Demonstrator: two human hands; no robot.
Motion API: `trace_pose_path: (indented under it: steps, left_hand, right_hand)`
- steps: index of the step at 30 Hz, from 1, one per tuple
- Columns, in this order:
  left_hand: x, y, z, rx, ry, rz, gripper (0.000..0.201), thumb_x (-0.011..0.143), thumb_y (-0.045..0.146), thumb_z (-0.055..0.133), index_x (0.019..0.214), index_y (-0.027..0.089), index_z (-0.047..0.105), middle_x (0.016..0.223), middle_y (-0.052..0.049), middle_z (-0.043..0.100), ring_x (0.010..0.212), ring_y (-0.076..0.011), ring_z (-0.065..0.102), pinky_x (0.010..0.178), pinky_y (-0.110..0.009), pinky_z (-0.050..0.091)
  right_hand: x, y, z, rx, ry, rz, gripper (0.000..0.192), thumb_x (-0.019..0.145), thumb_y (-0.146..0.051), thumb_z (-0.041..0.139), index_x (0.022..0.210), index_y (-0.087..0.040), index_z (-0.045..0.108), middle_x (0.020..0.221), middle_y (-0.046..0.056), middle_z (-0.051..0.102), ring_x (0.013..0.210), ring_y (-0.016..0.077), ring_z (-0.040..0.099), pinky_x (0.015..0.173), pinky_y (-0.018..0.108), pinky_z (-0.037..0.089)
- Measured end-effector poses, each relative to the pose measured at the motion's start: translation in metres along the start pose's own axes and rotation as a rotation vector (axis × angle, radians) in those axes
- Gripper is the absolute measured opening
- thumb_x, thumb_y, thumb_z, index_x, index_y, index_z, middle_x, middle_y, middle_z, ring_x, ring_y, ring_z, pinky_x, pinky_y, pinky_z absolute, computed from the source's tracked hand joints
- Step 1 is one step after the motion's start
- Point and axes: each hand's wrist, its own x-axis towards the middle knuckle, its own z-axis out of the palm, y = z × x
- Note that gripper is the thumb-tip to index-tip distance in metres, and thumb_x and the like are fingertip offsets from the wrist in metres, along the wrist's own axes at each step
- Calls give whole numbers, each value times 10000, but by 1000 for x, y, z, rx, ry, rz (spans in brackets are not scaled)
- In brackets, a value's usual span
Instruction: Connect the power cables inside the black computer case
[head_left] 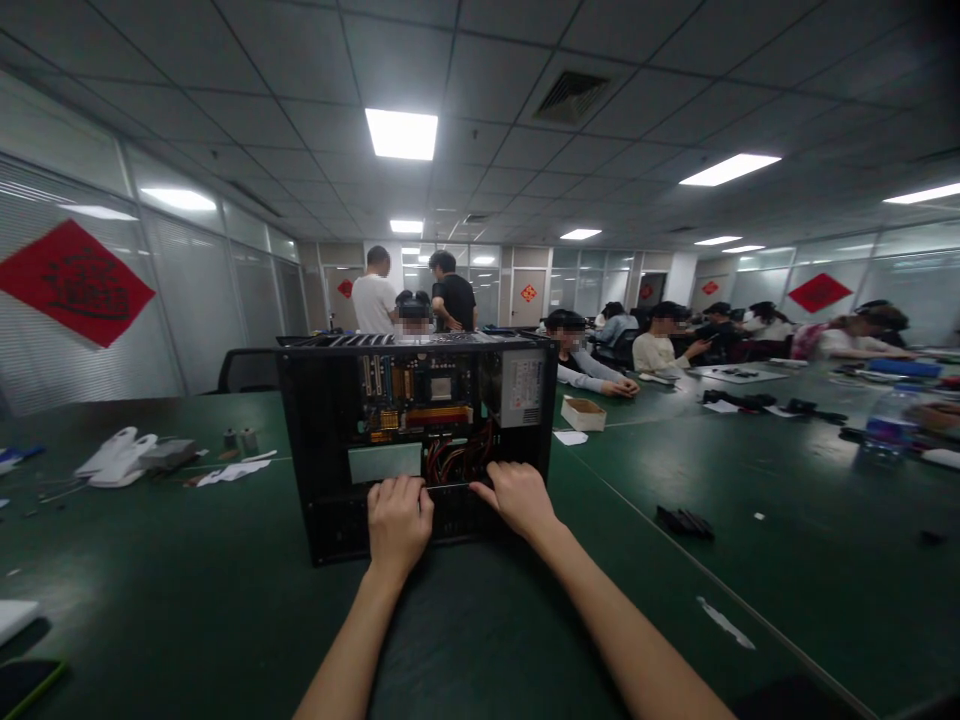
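A black computer case [297, 450] stands upright on the table, its near side uncovered. Inside it show a motherboard [418, 382], a silver power supply [523, 386] at upper right, a bundle of cables [456, 460] and a pale flat panel [375, 463]. My left hand [400, 522] has its fingers curled over a thin crossbar [450, 486] in the lower part of the case. Farther right, my right hand [523, 498] grips the same bar, thumb pointing left along it. The fingertips of both hands are hidden behind the bar.
White plastic bags [116, 458], a grey block [166, 455] and papers lie left on the green table [187, 580]. To the right are a small open box [583, 414], a black part [684, 522] and a water bottle [889, 425]. Several people sit or stand beyond.
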Motion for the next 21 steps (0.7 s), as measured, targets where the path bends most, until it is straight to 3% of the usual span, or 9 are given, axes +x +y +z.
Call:
trace_pose_path:
  steps: [8, 21]
  left_hand:
    - [-4, -2, -3, -110, -22, 4, 250, 950, 268, 414, 929, 194, 652, 883, -58, 659, 882, -241, 542, 893, -421, 335]
    - [-7, -3, -5, -203, -10, -16, 238, 940, 271, 440, 962, 204, 667, 920, -63, 667, 908, -235, 546, 929, -420, 332]
  right_hand:
    - [-13, -2, -4, -47, 87, -37, 355, 973, -478, 432, 857, -175, 575, 838, 69, 621, 784, 214, 543, 693, 327, 292]
    - [-13, -19, 4, -146, 92, 75, 264, 929, -428, 547, 877, -169, 561, 837, 75, 599, 812, 244, 521, 721, 358, 307]
